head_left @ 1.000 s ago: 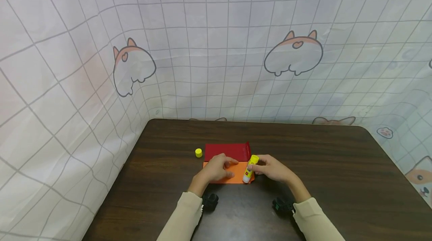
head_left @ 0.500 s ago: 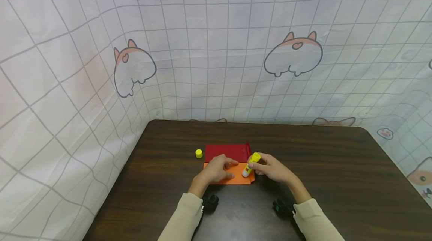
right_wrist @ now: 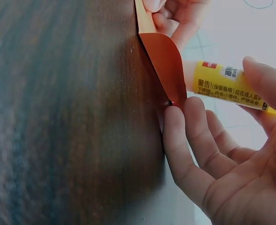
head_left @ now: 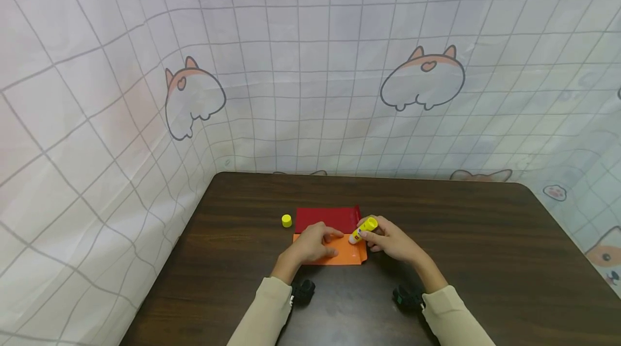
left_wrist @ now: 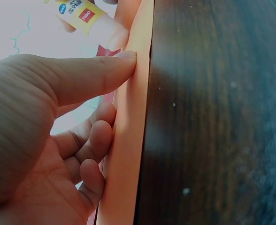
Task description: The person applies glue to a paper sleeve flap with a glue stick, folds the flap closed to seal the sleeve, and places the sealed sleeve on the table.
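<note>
An orange sheet [head_left: 345, 254] lies on the dark table, with a red sheet [head_left: 326, 219] just behind it. My left hand [head_left: 312, 243] presses flat on the orange sheet [left_wrist: 127, 140], thumb along its edge. My right hand [head_left: 387, 241] grips a yellow glue stick [head_left: 363, 229], tilted low with its white tip on the orange sheet's right part. In the right wrist view the glue stick [right_wrist: 227, 84] lies across my fingers [right_wrist: 189, 154], and the orange sheet's corner [right_wrist: 165, 65] curls up off the table. The glue stick [left_wrist: 87, 16] shows beyond my left thumb.
A small yellow cap [head_left: 287, 220] stands on the table left of the red sheet. The dark wooden table [head_left: 485, 249] is enclosed at the back and sides by a white grid-patterned cloth [head_left: 310, 92]. Black wrist cameras [head_left: 302, 289] sit on both forearms.
The glue stick has tipped from nearly upright to a low slant. Its tip slid from the orange sheet's near right corner towards the red sheet. The left hand stayed put.
</note>
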`<action>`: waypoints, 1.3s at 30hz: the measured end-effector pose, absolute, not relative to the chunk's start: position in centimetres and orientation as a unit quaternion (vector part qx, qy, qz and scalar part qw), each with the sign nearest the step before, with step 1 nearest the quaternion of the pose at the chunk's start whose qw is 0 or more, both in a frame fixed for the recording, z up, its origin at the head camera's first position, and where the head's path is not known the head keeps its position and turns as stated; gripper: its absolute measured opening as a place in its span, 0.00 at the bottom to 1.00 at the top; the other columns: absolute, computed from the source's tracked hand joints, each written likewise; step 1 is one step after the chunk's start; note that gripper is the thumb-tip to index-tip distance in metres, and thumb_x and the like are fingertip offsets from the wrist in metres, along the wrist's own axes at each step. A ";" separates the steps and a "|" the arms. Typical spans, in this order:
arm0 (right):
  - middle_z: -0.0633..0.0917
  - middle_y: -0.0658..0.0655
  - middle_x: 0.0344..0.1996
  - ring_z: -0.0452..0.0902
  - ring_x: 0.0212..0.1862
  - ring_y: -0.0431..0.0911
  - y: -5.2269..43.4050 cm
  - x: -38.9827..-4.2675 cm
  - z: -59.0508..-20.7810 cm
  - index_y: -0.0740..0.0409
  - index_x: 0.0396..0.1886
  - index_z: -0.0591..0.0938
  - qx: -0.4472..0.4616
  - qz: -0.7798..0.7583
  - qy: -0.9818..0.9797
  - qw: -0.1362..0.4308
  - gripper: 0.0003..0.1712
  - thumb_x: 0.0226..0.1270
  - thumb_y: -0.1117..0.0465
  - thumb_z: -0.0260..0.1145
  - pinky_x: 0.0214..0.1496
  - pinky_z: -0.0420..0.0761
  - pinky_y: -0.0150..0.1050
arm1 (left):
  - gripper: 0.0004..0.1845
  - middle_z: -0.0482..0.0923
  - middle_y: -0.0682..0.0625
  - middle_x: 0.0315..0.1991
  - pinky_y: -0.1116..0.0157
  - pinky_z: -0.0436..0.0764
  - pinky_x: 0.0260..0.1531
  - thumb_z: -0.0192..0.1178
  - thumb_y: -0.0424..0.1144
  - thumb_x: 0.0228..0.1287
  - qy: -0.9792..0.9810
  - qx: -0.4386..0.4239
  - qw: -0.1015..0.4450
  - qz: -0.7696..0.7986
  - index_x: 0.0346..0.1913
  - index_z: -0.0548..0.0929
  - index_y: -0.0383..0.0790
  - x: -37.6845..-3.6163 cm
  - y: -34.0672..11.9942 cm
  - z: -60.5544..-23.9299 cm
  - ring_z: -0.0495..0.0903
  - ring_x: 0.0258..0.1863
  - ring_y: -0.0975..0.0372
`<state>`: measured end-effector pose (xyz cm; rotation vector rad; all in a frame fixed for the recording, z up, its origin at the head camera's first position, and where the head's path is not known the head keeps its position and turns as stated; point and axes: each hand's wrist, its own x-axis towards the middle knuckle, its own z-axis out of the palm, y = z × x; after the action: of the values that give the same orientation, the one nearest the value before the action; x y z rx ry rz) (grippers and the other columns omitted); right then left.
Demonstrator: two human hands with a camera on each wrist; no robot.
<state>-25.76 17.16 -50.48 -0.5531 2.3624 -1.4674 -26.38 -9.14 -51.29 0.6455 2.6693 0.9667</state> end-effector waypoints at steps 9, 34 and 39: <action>0.76 0.64 0.55 0.80 0.43 0.51 17.0 -25.8 -50.3 0.59 0.67 0.72 -0.182 -0.519 0.821 0.151 0.26 0.78 0.51 0.62 0.48 0.86 0.44 | 0.23 0.75 0.54 0.38 0.67 0.73 0.36 0.74 0.41 0.60 0.912 0.218 0.112 0.329 0.60 0.87 0.52 -26.6 -9.2 -51.3 0.71 0.38 0.63; 0.82 0.65 0.48 0.79 0.44 0.53 16.9 -25.9 -50.5 0.63 0.64 0.73 -0.190 -0.517 0.820 0.157 0.25 0.79 0.51 0.60 0.50 0.87 0.49 | 0.22 0.76 0.54 0.37 0.68 0.74 0.36 0.74 0.40 0.60 0.908 0.219 0.111 0.339 0.59 0.87 0.51 -26.5 -9.2 -51.6 0.72 0.37 0.63; 0.83 0.63 0.48 0.81 0.44 0.51 17.1 -26.0 -50.6 0.63 0.61 0.75 -0.183 -0.519 0.820 0.160 0.24 0.78 0.49 0.61 0.50 0.87 0.46 | 0.22 0.77 0.53 0.38 0.68 0.74 0.36 0.74 0.39 0.60 0.907 0.223 0.111 0.340 0.59 0.87 0.50 -26.6 -9.2 -51.5 0.72 0.38 0.63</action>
<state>-25.99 17.08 -50.61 -0.5219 2.3415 -1.4832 -26.56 -9.16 -51.45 0.6538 2.6636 0.9973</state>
